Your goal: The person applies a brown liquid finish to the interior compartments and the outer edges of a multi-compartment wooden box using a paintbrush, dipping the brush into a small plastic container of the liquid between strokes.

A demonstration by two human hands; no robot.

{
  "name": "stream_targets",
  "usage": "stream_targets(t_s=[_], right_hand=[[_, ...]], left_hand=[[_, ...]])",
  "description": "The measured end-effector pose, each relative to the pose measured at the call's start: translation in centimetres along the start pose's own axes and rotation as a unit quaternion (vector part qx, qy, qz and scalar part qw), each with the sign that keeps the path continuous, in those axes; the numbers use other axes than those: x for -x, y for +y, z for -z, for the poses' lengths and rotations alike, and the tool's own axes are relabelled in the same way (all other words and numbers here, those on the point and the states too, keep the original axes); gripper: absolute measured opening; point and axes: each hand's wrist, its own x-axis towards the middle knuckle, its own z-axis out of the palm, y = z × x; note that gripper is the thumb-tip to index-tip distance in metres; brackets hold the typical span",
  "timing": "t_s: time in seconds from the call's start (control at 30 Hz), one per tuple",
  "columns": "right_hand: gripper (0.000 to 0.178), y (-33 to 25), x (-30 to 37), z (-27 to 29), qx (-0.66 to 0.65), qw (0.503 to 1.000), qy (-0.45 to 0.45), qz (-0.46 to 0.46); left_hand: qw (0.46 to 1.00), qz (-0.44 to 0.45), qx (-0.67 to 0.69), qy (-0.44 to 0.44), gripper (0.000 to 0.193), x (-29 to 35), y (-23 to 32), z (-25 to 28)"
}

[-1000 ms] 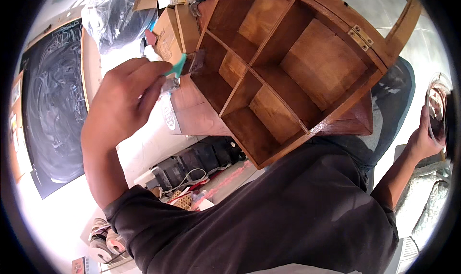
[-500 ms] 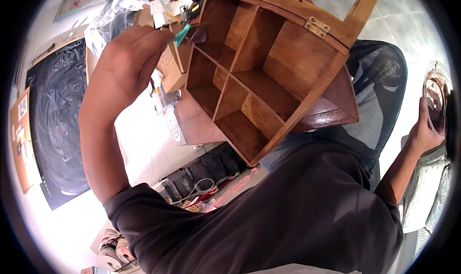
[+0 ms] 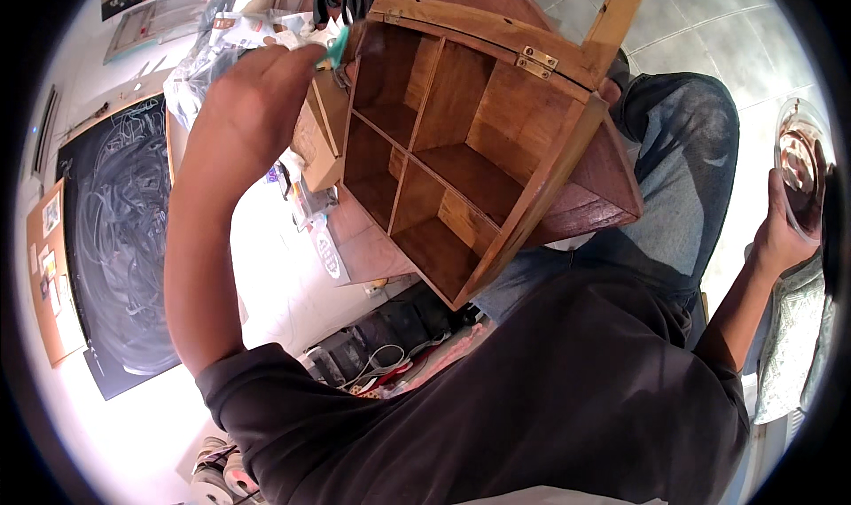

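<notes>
A wooden box [image 3: 542, 197] with several compartments, stained brown, lies tilted before me with its frame-like lid [image 3: 496, 28] swung open on brass hinges. At its far left corner, my left hand [image 3: 253, 102] is closed around a brush [image 3: 338, 48] with a teal handle. The bristle end is at the edge of the far left compartment and is blurred. Far out to the right, my right hand [image 3: 784, 235] grips a clear round container [image 3: 802, 164] with reddish-brown liquid in it. Its fingers are partly hidden behind the container.
Beneath the box is a reddish-brown wooden surface [image 3: 585, 208]. Cardboard [image 3: 317, 142] and plastic bags [image 3: 191, 80] crowd the left of the box. A chalkboard [image 3: 115, 239] hangs on the left wall. Black items with cables [image 3: 381, 332] lie below the box, and my jeans-clad leg [image 3: 683, 168] is to its right.
The box appears shifted slightly left in view. My left hand with the brush has moved a little up along the box's left edge. The container stays in my right hand.
</notes>
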Motion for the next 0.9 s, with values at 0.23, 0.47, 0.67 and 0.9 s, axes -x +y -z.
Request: stream_targets(t_s=[0.23, 0.47, 0.67, 0.9], right_hand=[[0.075, -0.9, -0.2, 0.6, 0.013, 1.000, -0.004, 0.008], [0.078, -2.6, -0.3, -0.3, -0.007, 1.000, 0.008, 0.023], [0.082, -3.2, -0.4, 0.1, -0.003, 0.999, 0.005, 0.046], [0.088, -6.2, -0.7, -1.0, -0.018, 0.997, 0.004, 0.079]], left_hand=[[0.979, 0.164, 0.117, -0.034, 0.017, -0.8, 0.5, 0.8], [0.941, 0.259, 0.203, 0.070, 0.023, -1.0, -1.0, -0.8], [0.954, 0.238, 0.180, 0.037, 0.025, -1.3, -1.4, -0.6], [0.960, 0.175, 0.189, 0.115, 0.024, -0.6, -0.9, -1.6]])
